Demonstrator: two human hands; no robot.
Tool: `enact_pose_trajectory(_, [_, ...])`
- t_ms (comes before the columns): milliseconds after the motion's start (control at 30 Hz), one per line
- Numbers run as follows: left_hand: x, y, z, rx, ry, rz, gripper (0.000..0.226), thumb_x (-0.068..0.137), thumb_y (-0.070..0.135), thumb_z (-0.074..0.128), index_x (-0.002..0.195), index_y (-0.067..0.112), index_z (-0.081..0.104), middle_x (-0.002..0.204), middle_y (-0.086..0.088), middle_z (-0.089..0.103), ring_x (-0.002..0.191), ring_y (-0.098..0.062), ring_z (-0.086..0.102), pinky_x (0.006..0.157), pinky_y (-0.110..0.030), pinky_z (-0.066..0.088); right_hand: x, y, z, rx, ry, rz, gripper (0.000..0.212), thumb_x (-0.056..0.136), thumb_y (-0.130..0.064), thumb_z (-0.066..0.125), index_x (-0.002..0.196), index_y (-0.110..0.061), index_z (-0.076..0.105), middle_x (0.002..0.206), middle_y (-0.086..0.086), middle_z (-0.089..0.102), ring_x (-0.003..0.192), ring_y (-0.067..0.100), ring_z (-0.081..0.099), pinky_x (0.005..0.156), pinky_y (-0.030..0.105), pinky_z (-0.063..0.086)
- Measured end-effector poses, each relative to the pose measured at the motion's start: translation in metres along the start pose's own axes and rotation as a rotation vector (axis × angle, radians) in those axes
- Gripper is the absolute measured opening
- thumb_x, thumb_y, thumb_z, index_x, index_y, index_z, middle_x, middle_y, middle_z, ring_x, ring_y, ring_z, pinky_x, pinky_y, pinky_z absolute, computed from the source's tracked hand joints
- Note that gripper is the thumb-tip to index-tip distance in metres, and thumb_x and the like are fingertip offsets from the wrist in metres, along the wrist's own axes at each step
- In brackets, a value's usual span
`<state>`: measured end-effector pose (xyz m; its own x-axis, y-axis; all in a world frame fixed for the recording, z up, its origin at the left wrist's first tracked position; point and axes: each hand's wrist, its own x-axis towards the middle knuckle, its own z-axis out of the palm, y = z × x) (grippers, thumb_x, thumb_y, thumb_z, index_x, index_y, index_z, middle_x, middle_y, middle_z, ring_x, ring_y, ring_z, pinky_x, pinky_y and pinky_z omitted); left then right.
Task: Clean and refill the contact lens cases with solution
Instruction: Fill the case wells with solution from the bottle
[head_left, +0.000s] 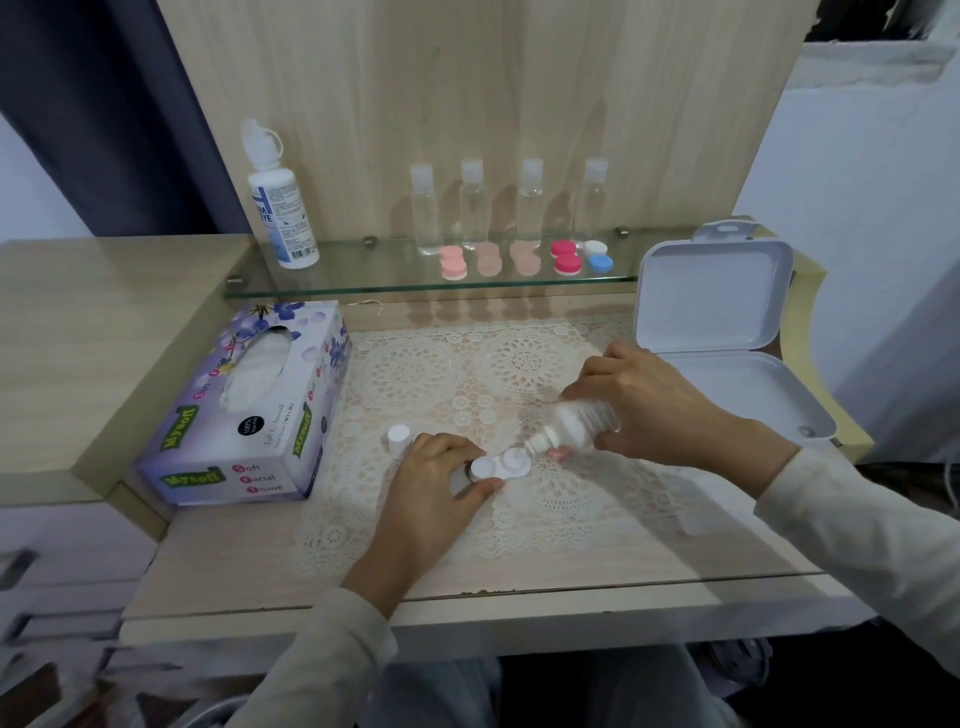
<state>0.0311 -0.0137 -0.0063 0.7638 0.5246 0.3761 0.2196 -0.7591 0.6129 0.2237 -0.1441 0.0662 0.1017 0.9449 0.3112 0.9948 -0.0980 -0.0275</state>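
Two grips: left hand (431, 480) pinches lens case (501, 464); right hand (647, 405) clasps bottle (571, 426) tipped just over it.

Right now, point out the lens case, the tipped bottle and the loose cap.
lens case (501, 464): head view, middle, between its two wells.
tipped bottle (574, 427): head view, its white body.
loose cap (398, 434): head view, its top face.

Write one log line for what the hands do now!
step: refill | left hand: holds white lens case | right hand: tips small bottle, nozzle at case | white cap: stands left of case
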Motion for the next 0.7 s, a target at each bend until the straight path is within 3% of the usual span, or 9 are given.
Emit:
enact_pose_trajectory(100, [0.000,0.000,0.000,-0.003,0.008,0.003,0.028,0.071,0.025,0.077,0.095,0.011,0.070,0.098,0.005,0.062,0.095,-0.009,0.049,0.084,-0.003,0.029,-0.008,0.001,-0.002,0.126,-0.042,0.153,0.043,0.062,-0.025,0.080,0.103,-0.021,0.067,0.090,-0.002,0.066,0.078,0.018,0.053,0.065,0.028,0.039])
enact_pose_trajectory(233, [0.000,0.000,-0.002,-0.023,0.042,0.023,0.042,0.071,0.040,0.071,0.099,0.009,0.070,0.100,0.008,0.059,0.097,-0.004,0.048,0.090,-0.001,0.026,-0.016,-0.005,-0.005,0.418,-0.011,0.376,0.052,0.063,-0.024,0.082,0.105,-0.026,0.052,0.089,-0.007,0.060,0.077,0.012,0.057,0.063,0.013,0.040])
enact_pose_trajectory(333, [0.000,0.001,-0.005,-0.033,0.111,0.059,0.045,0.074,0.046,0.057,0.098,0.010,0.070,0.099,0.010,0.057,0.096,-0.002,0.048,0.091,-0.003,0.029,-0.022,-0.014,-0.006,0.643,0.072,0.444,0.051,0.062,-0.021,0.083,0.093,-0.035,0.044,0.087,-0.006,0.063,0.074,0.009,0.063,0.063,0.018,0.050])
enact_pose_trajectory(500, [0.009,-0.003,-0.024,0.049,0.246,0.070,0.033,0.079,0.036,0.056,0.095,0.010,0.070,0.097,0.005,0.060,0.095,-0.010,0.051,0.086,-0.006,0.030,-0.032,-0.035,-0.001,0.868,0.135,0.475,0.050,0.062,-0.017,0.084,0.090,-0.034,0.045,0.090,-0.008,0.064,0.076,0.003,0.064,0.064,0.017,0.054])
enact_pose_trajectory(600, [0.013,-0.017,-0.034,0.171,0.256,-0.055,0.026,0.078,0.023,0.067,0.100,0.008,0.068,0.100,-0.007,0.062,0.097,-0.024,0.053,0.087,-0.016,0.028,-0.036,-0.045,0.007,0.916,0.188,0.479,0.053,0.062,-0.012,0.083,0.092,-0.033,0.044,0.093,-0.010,0.063,0.081,0.002,0.062,0.066,0.016,0.053])
enact_pose_trajectory(700, [0.014,-0.027,-0.036,0.178,0.191,-0.201,0.026,0.076,0.010,0.072,0.102,0.005,0.066,0.100,-0.013,0.061,0.091,-0.027,0.054,0.081,-0.026,0.036,-0.037,-0.052,0.017,0.954,0.271,0.500,0.054,0.063,-0.010,0.083,0.094,-0.032,0.044,0.095,-0.010,0.062,0.084,0.001,0.062,0.068,0.014,0.051])
